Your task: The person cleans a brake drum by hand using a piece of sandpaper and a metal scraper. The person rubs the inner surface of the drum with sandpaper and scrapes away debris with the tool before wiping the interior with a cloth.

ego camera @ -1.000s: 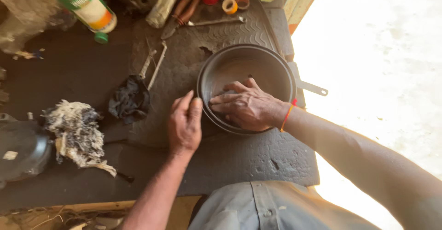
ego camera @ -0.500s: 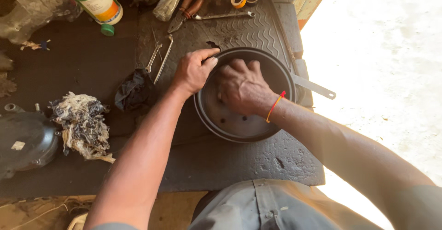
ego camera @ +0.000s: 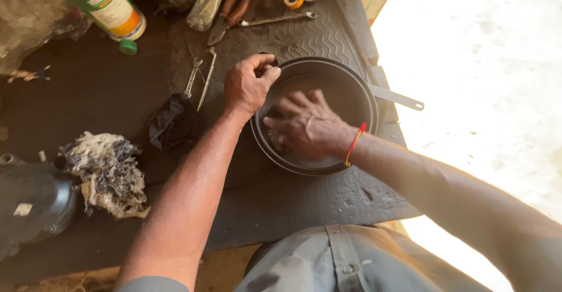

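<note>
Black drum [ego camera: 345,87]: left hand [ego camera: 249,86] still grips rim, right hand [ego camera: 304,125] flattened inside.

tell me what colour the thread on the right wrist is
Red and orange, a thin thread around the right wrist, clearest in the head view beside the black round pan.

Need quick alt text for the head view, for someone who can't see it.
A person's right hand presses flat inside a round black metal pan while the left hand grips its rim. Around it on the dark mat lie wrenches and a dirty rag wad.

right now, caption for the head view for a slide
Left hand grips the rim of a dark round pan while right hand presses inside it.
</note>
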